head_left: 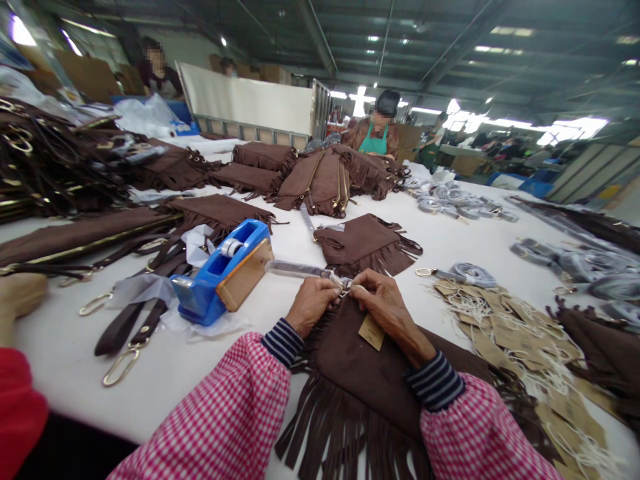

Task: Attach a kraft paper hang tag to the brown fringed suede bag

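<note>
A brown fringed bag lies flat on the table below my two hands, its long fringe hanging toward me. My left hand is closed in a pinch at the bag's top corner, by its metal hardware. Close beside it, my right hand also pinches, with thin white string between the fingertips. From that string a small kraft-paper tag hangs over the bag's front. A plastic-wrapped strap runs left from the same corner. What exactly the left fingertips grip is too small to make out.
Left of my hands stands a blue tape dispenser. Several strung paper tags are heaped at right. Piled brown bags and wrapped straps lie farther back. A co-worker's hand rests at far left; another person stands across the table.
</note>
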A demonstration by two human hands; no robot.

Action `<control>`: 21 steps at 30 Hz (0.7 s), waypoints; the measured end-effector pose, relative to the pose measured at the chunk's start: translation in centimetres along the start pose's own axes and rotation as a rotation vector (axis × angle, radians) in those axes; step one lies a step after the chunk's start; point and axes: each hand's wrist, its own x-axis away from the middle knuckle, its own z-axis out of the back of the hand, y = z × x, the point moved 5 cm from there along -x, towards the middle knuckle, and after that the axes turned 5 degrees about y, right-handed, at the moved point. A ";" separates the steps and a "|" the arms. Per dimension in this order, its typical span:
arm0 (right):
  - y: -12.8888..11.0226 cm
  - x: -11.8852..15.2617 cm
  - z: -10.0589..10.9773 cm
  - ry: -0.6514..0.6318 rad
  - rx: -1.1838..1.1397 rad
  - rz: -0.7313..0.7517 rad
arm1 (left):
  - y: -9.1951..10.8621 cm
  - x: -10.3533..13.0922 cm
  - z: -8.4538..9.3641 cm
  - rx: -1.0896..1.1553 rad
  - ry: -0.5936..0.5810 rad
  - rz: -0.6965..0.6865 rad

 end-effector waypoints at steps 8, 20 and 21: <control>0.7 -0.1 0.0 0.008 -0.001 -0.001 | -0.1 0.1 0.0 -0.001 0.004 0.003; 0.3 -0.5 -0.3 0.053 0.094 0.064 | -0.1 0.0 0.1 -0.007 0.006 -0.009; 0.3 -0.5 -0.3 0.058 0.101 0.066 | -0.1 0.0 0.1 -0.006 0.008 -0.010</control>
